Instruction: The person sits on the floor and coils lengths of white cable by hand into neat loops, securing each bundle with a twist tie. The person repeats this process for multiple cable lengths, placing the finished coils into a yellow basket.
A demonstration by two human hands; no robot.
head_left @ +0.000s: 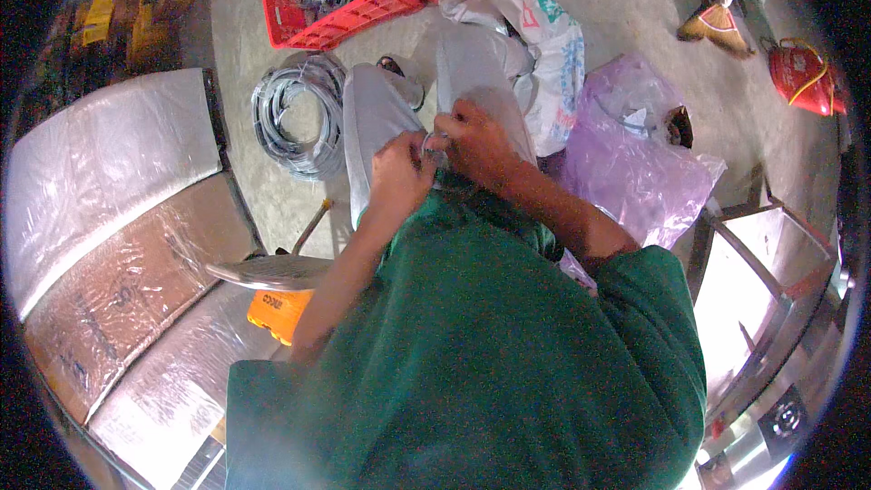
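My left hand (402,177) and my right hand (481,143) meet above my lap, fingers pinched close together. Between the fingertips shows a small, pale grey, looped piece (435,141), too small and blurred to name. Both hands are closed on it, the left from one side and the right from the other. On the floor left of my knees lies a coil of grey cable (269,127). A purple translucent plastic bag (617,168) rests to the right of my right forearm, with a white printed sack (558,82) just beyond my legs.
Red crates (349,25) stand at the far side, one with grey cable coils inside. Plastic-wrapped cardboard boxes (154,249) line the left. An orange object (277,313) sits near my left elbow. A broom (717,27) and a red container (803,80) are at far right.
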